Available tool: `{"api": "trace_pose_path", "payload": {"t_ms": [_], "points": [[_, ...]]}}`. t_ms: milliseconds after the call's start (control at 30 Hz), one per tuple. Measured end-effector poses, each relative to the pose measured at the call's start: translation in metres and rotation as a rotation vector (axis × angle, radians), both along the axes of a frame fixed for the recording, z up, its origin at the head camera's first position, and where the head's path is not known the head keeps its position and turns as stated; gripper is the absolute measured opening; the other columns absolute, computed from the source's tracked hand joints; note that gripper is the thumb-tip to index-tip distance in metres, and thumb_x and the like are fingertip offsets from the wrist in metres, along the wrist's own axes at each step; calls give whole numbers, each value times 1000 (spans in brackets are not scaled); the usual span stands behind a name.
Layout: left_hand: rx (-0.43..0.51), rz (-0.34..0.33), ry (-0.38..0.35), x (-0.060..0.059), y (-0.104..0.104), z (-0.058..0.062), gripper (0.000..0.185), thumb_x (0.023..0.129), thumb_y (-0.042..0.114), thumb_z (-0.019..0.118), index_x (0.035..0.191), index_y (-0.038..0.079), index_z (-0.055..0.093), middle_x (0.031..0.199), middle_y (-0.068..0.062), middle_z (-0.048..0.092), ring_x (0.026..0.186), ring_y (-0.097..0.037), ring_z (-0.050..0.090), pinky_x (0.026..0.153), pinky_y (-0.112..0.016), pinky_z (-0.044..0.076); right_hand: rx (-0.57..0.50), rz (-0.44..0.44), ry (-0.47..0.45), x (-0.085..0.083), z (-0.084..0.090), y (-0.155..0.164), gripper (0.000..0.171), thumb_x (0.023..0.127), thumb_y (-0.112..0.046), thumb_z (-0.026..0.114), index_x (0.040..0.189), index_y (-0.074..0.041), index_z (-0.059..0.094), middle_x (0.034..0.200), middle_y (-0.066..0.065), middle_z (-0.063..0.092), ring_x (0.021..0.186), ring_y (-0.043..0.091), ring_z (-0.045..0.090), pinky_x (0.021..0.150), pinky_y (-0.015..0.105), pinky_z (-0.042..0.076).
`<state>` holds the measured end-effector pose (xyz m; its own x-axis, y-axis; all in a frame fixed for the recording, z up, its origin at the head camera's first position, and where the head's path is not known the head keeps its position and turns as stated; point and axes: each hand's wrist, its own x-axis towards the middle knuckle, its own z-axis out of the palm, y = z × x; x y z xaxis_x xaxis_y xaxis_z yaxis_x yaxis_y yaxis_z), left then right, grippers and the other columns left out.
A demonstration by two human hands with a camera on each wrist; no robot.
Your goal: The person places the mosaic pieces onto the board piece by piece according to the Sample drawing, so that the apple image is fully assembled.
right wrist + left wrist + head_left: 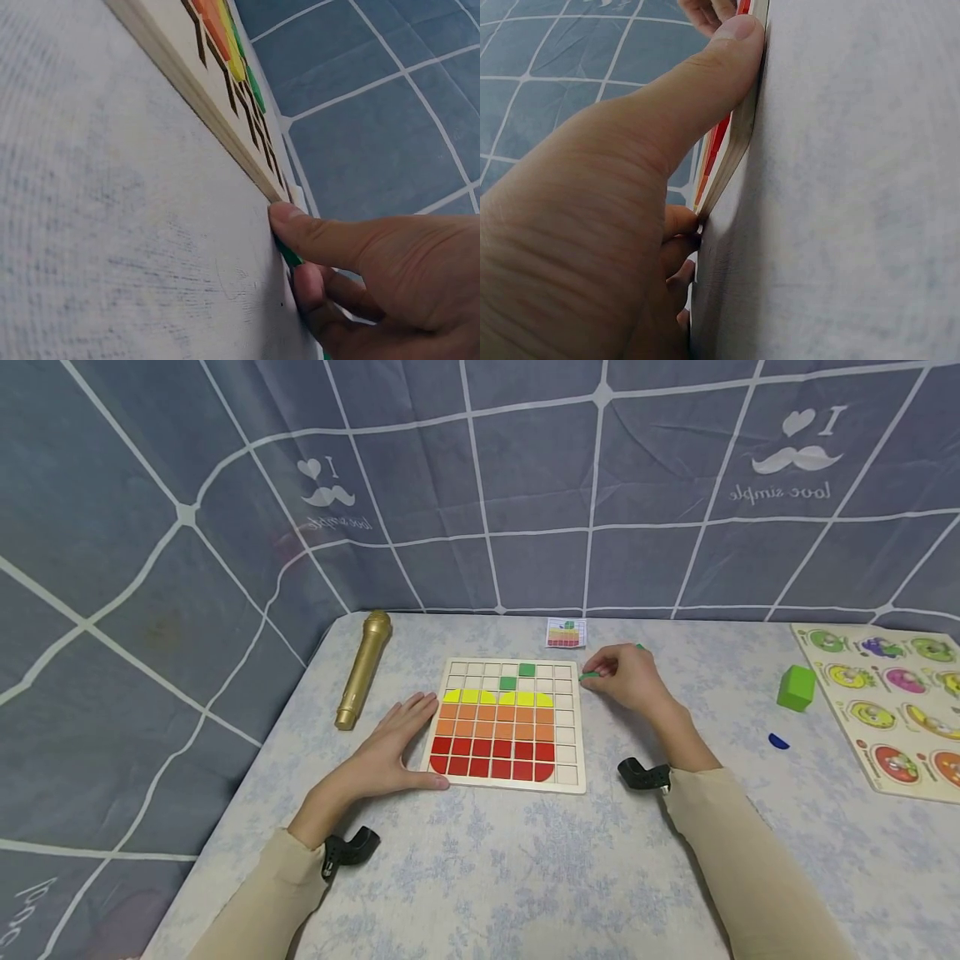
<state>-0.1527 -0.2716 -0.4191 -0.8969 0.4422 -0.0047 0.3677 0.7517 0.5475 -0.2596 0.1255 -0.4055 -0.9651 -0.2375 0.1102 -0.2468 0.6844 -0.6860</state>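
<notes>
A wooden grid board (568, 752) lies in the middle of the table, filled with rows of yellow, orange and red tiles and two green tiles (517, 677) near its top. My left hand (401, 743) lies flat against the board's left side, fingers straight; its thumb (705, 90) presses the board's edge (739, 142). My right hand (609, 677) is at the board's top right corner and pinches a small green tile (589, 676). The right wrist view shows that green tile (289, 255) between thumb and fingers of my right hand (300, 251), beside the board (180, 67).
A gold microphone (363, 668) lies left of the board. A small picture card (566, 632) sits behind it. At the right are a green cube (796, 687), a blue piece (778, 742) and a fruit puzzle board (892, 710). A blue checked cloth hangs behind.
</notes>
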Motion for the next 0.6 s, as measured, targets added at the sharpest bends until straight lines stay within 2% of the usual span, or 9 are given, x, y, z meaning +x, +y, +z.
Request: {"api": "trace_pose_path", "payload": {"t_ms": [167,400,600], "points": [[4,0,1,1,1,1,126,75,52,93,168,5,22,176,-14,20,165,-34,11,134,-56,7,-6,-1,-34,1,2,3,15,90,-11,85,99,-1,79,86,8,69,79,20,59,74,31,50],[-6,2,3,1,2,3,127,74,51,94,169,6,22,176,-13,20,165,-33,10,135,-55,6,-11,-6,-30,-2,3,6,19,83,-11,91,96,-1,80,83,7,72,75,16,60,68,26,49],[5,-4,9,1,2,1,126,75,51,93,168,5,23,176,-15,21,165,-35,11,134,-57,7,-16,3,-2,-2,3,9,15,87,-10,87,100,-4,82,91,13,77,80,21,69,72,28,52]]}}
